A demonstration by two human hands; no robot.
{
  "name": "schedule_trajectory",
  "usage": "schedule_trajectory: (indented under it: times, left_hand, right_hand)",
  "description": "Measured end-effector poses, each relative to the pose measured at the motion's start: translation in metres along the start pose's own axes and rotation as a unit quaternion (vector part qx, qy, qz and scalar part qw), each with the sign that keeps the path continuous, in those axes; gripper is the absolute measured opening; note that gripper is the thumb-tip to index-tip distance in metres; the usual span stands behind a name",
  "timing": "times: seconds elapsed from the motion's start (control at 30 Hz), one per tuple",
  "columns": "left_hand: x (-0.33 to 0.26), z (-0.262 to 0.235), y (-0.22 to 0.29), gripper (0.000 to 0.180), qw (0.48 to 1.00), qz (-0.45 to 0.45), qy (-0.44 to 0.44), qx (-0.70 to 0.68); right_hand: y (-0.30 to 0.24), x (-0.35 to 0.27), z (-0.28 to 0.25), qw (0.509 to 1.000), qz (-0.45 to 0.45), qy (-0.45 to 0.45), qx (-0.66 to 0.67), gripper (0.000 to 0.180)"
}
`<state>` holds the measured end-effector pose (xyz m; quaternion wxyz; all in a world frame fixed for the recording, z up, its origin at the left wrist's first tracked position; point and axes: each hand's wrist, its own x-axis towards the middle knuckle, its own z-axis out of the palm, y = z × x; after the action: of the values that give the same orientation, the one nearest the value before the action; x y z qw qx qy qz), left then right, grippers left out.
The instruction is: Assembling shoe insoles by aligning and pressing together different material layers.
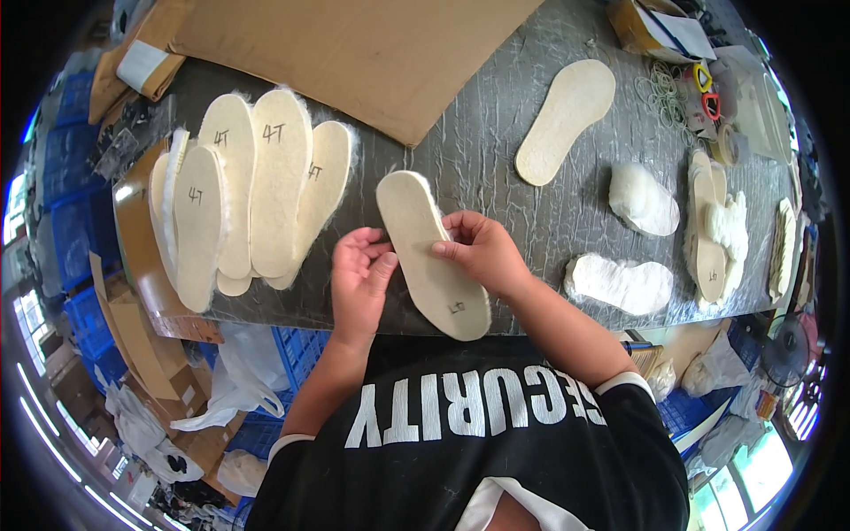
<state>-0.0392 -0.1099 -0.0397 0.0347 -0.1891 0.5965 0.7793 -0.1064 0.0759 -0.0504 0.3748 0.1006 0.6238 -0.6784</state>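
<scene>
Both hands on one cream insole (431, 255), flat side up, over the near edge of the grey tabletop (496, 133). Right hand (482, 252) pinches its right edge, fingers curled. Left hand (361, 274) half open, fingertips touching the left edge. Fanned stack of insoles (252, 190) to the left, single insole (567, 119) far right, fleece pieces (642, 199) beside it, cardboard sheet (372, 44) behind.

A stack of fleecy insoles (252, 195) lies left; cardboard sheet (354, 53) behind; rubber bands (660, 93) (loosely scattered) far right.
</scene>
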Motion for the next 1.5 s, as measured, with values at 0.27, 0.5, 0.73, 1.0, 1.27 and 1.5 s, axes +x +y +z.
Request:
schedule_trajectory:
  times: [0.27, 0.5, 0.73, 1.0, 1.27, 1.5]
  left_hand:
    - [0.005, 0.027, 0.009, 0.090, 0.986, -0.042, -0.059, 0.148]
    - [0.004, 0.033, 0.012, 0.088, 0.979, -0.050, -0.050, 0.194]
    - [0.004, 0.038, 0.020, 0.083, 0.982, -0.057, -0.064, 0.168]
    - [0.005, 0.030, 0.011, 0.081, 0.976, -0.015, -0.042, 0.211]
    - [0.004, 0.026, -0.001, 0.078, 0.970, -0.003, -0.031, 0.241]
    - [0.007, 0.028, 0.005, 0.076, 0.979, 0.008, 0.020, 0.204]
  right_hand:
    - [0.006, -0.001, -0.004, 0.977, 0.032, -0.059, 0.201, 0.021]
    - [0.018, -0.003, 0.001, 0.990, -0.084, 0.075, -0.085, 0.022]
    - [0.010, -0.008, 0.004, 0.991, -0.123, 0.048, 0.008, 0.027]
    - [0.019, -0.009, 0.013, 0.986, -0.088, 0.056, -0.132, 0.030]
    - [0.030, -0.027, 0.017, 0.981, -0.093, 0.030, 0.167, 0.037]
    - [0.020, -0.052, 0.010, 0.987, -0.137, -0.074, 0.047, 0.081]
